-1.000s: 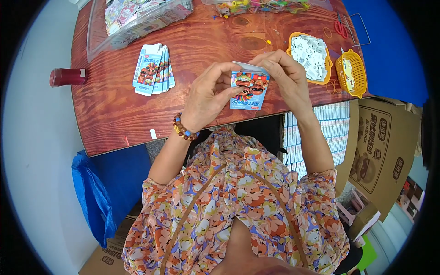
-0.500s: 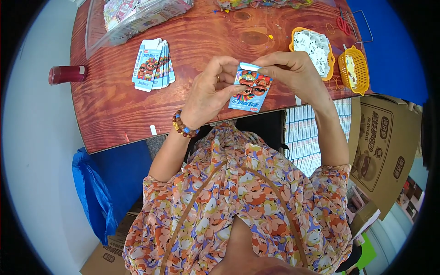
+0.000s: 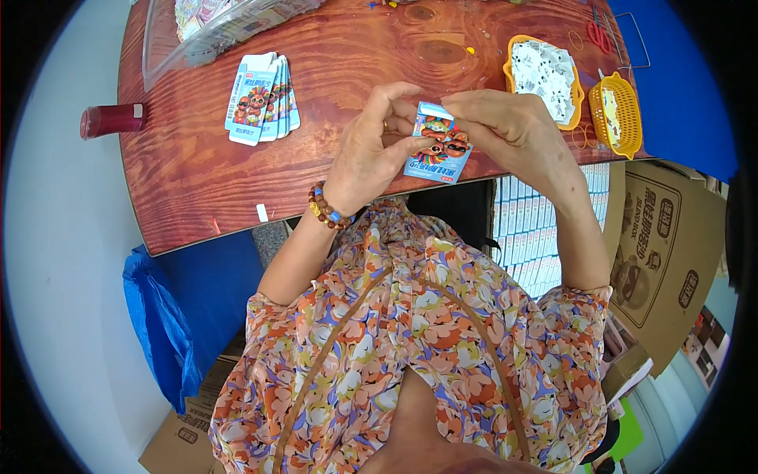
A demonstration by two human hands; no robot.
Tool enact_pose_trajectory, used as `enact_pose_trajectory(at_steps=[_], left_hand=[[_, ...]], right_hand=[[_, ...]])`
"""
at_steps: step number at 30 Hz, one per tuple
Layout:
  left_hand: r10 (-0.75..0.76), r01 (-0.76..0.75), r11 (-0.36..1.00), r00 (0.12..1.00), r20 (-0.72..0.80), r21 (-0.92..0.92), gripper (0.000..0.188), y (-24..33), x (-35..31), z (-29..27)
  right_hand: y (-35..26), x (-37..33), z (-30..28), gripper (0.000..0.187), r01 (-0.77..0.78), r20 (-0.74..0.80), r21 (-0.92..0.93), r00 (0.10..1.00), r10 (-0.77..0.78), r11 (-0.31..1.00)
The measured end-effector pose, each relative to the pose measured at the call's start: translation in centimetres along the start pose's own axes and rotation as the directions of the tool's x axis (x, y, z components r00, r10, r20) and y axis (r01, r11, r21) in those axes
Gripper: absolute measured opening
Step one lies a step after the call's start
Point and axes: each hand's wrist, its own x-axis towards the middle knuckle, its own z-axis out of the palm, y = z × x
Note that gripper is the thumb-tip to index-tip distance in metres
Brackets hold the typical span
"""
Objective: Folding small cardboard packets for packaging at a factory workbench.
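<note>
A small light-blue printed carton (image 3: pixel 439 164) with cartoon figures is held above the table's front edge. My left hand (image 3: pixel 369 150) grips its left side, thumb across the front and fingers behind. At the carton's upper end, a white flap shows, and my right hand (image 3: pixel 505 130) pinches the corner beside it between thumb and fingers. Whether anything is inside the carton cannot be seen. To the left on the table lies a fanned stack of flat cartons (image 3: pixel 257 103) with the same print.
Two yellow baskets, one with white printed slips (image 3: pixel 580 99) and one with pale pieces (image 3: pixel 628 130), stand at the right. Red scissors (image 3: pixel 598 38) lie behind them. A clear bin (image 3: pixel 197 51) stands far left, near a dark-red jar (image 3: pixel 114 121). Cardboard boxes (image 3: pixel 671 261) stand below right.
Both hands and the carton have shifted slightly to the right. The right hand's fingers have closed more around the carton's upper corner. The carton stays in both hands.
</note>
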Motion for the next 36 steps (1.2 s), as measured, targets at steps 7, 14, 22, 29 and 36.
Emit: enact_pose_trajectory(at_steps=[7,14,22,29,36], left_hand=[[0.019,-0.019,1.000,1.000,0.018,0.001,0.058,0.3,-0.1,-0.1],[0.020,-0.017,0.995,0.999,0.035,-0.102,0.046,0.4,0.1,0.0],[-0.029,0.031,0.996,0.999,0.030,-0.082,0.045,0.9,0.1,0.4],[0.096,-0.098,0.995,0.990,0.105,0.009,0.040,0.4,0.5,1.7],[-0.059,0.059,0.998,0.990,0.129,0.009,0.035,-1.3,-2.5,3.4]], right_hand=[[0.8,-1.3,0.6,0.028,0.135,0.002,-0.101,0.991,-0.136,0.986],[0.2,-2.4,1.0,0.035,-0.212,-0.053,0.283,0.970,0.236,0.935],[2.3,-3.5,1.0,0.031,0.054,-0.170,0.176,0.985,-0.023,0.983],[2.3,-4.8,0.8,0.034,-0.188,-0.060,0.550,0.963,0.263,0.814],[2.5,-9.8,6.4,0.030,-0.167,0.010,0.936,0.892,0.451,0.309]])
